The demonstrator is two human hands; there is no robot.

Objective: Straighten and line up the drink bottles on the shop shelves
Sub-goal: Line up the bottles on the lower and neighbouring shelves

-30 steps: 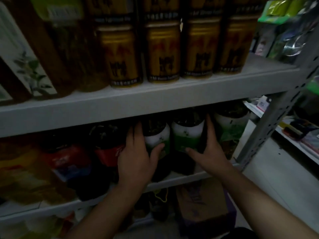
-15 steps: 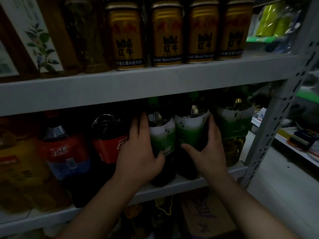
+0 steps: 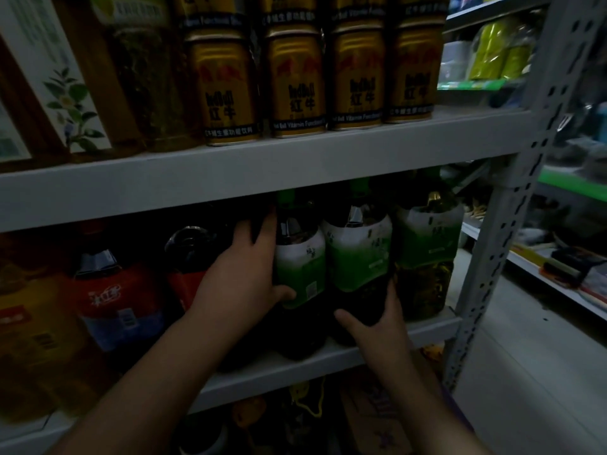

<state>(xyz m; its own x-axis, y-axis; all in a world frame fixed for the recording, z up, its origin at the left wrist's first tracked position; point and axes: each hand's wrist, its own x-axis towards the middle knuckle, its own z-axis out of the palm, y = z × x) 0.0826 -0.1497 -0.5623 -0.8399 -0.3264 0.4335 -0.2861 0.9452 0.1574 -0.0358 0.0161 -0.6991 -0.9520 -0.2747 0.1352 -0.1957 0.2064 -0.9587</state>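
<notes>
Three large bottles with green-and-white labels stand side by side on the lower shelf (image 3: 433,326). My left hand (image 3: 243,280) grips the left green bottle (image 3: 300,267), fingers along its left side and thumb across its front. My right hand (image 3: 374,320) holds the dark lower part of the middle green bottle (image 3: 359,257), thumb in front, fingers going round its right side. The third green bottle (image 3: 427,257) stands untouched at the right end. Both held bottles look upright and touch each other.
Red-labelled cola bottles (image 3: 115,300) and a yellow oil bottle (image 3: 29,330) fill the lower shelf to the left. Gold cans (image 3: 295,83) line the upper shelf (image 3: 394,152). A perforated grey upright (image 3: 499,244) bounds the shelf on the right. A cardboard box (image 3: 371,421) sits below.
My right hand has slid down from the middle bottle's label to its dark base. The left hand keeps its grip. The view has tilted up slightly.
</notes>
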